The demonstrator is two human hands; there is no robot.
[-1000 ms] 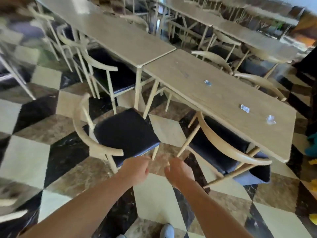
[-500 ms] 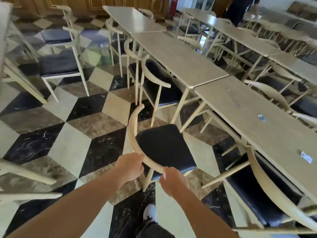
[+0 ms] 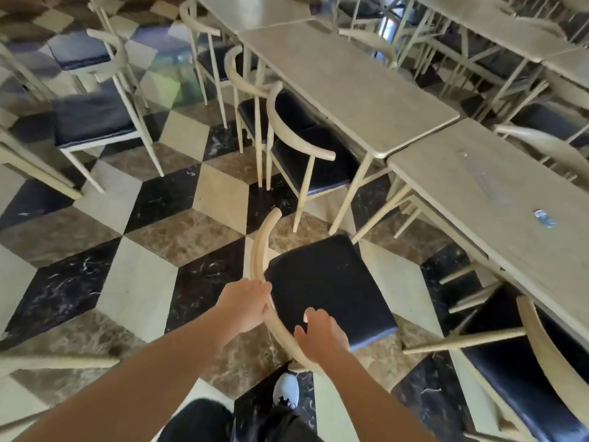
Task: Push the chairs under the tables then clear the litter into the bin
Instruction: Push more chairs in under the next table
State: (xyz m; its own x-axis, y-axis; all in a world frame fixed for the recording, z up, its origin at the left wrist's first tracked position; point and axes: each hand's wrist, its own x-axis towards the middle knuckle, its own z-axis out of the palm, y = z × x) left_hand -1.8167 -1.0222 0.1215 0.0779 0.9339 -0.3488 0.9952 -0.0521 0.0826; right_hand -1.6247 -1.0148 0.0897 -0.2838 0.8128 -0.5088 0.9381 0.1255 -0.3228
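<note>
1. A person's left hand [image 3: 245, 306] grips the curved back rail of a pale chair [image 3: 325, 282], while the right hand [image 3: 320, 336] curls over the same rail further round.
2. The chair stands clear of the desk [image 3: 494, 199], off its near-left corner, black seat angled towards it and not yet underneath. A small wrapper [image 3: 545, 218] lies on the desk's top.
3. Pushed at this skew, the seat's front corner would likely strike the desk's slanted leg [image 3: 381, 213] or bump the neighbouring chair [image 3: 510, 378] half-tucked beneath the desk.
</note>
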